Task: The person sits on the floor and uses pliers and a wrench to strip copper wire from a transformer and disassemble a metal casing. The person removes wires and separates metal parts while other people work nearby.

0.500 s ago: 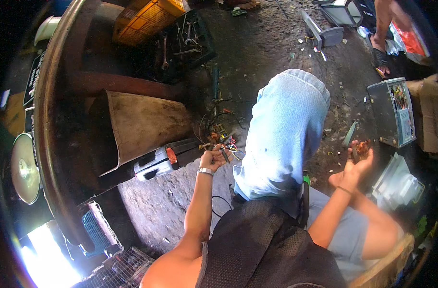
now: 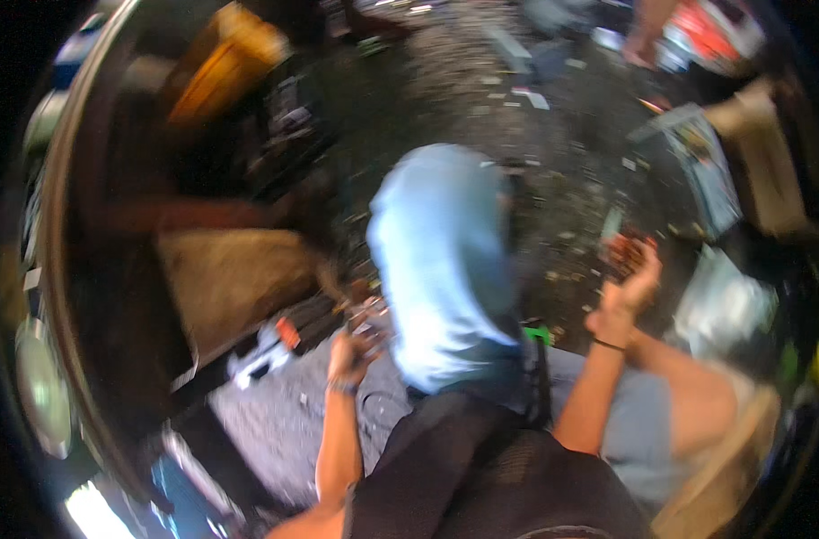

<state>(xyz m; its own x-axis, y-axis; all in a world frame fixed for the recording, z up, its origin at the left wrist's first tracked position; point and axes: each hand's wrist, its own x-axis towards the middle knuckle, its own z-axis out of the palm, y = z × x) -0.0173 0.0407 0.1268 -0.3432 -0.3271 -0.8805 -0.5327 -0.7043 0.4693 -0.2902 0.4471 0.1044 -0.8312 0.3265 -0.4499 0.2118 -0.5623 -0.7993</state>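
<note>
My right hand (image 2: pixel 636 286) is raised to the right of my knee, palm up, its fingers curled around a reddish-orange, copper-coloured tangle that looks like wire (image 2: pixel 627 255). On the other side of the knee, my left hand (image 2: pixel 348 356) is low over the ground, fingers curled around something dark and slim, too blurred to name. Just beyond it lies a smeared heap of loose wires and small parts (image 2: pixel 366 310). My bent knee in light blue jeans (image 2: pixel 441 260) stands between the two hands.
A brown board (image 2: pixel 234 283) and a white-and-black device with an orange part (image 2: pixel 270 352) lie left. A yellow crate (image 2: pixel 230 63) stands far left. An opened metal computer case (image 2: pixel 706 171), a cardboard box (image 2: pixel 764 162) and clear plastic (image 2: pixel 724 301) are right. Another person's foot (image 2: pixel 641 49) is far right.
The whole view has shifted and blurred as my head moved. My right hand, still with the coppery tangle, appears a little higher. My left hand remains near the wire heap.
</note>
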